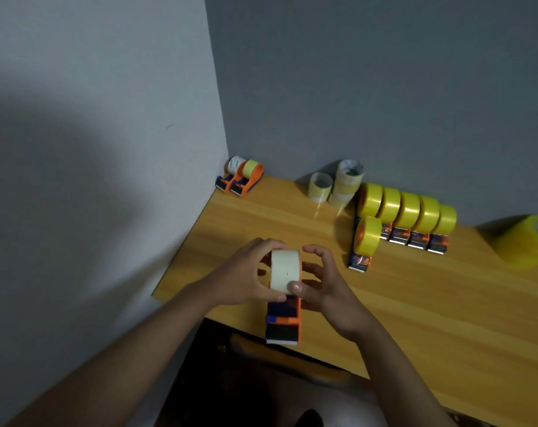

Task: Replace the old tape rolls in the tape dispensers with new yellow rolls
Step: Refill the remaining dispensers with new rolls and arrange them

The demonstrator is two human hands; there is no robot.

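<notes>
Dispenser (284, 318): orange-and-blue, at the wooden table's (415, 318) near edge, carrying a pale roll (285, 271).
Left hand (246, 275): fingers curled round the roll's left side.
Right hand (321, 282): thumb presses the roll, fingers curled alongside.
Farther right: six loaded dispensers (406, 217) with yellow rolls.
Back wall: pale used rolls (338, 183); two dispensers (240, 180) in the corner.

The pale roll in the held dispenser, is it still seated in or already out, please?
Still in: the pale roll sits in the orange dispenser, gripped by the left hand and right hand.

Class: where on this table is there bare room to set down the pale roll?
Bare wood lies between the corner dispensers and the left hand, and right of the right hand. The back is crowded: yellow-roll dispensers, stacked pale rolls.
</notes>
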